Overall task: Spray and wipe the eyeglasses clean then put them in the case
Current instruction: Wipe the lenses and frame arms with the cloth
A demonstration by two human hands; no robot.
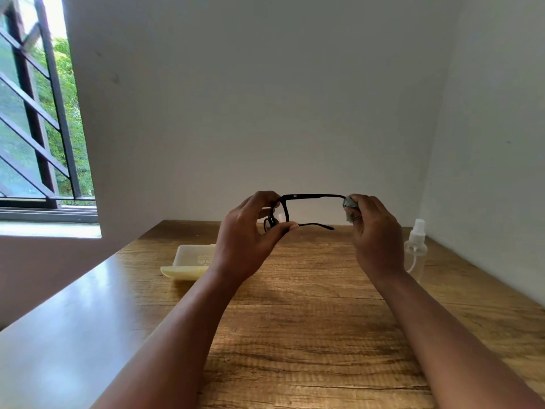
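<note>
Black-framed eyeglasses (309, 196) are held up above the wooden table (309, 314), side-on, with both temples unfolded. My left hand (250, 240) grips the front of the frame between thumb and fingers. My right hand (376, 234) pinches a small grey-green cloth (349, 203) around the tip of the upper temple. The lower temple sticks out free toward the right. A pale yellow glasses case (191, 259) lies open on the table behind my left wrist, partly hidden by it. A clear spray bottle (415, 246) with a white nozzle stands behind my right hand.
White walls close off the table at the back and on the right. A barred window (38, 119) is at the left.
</note>
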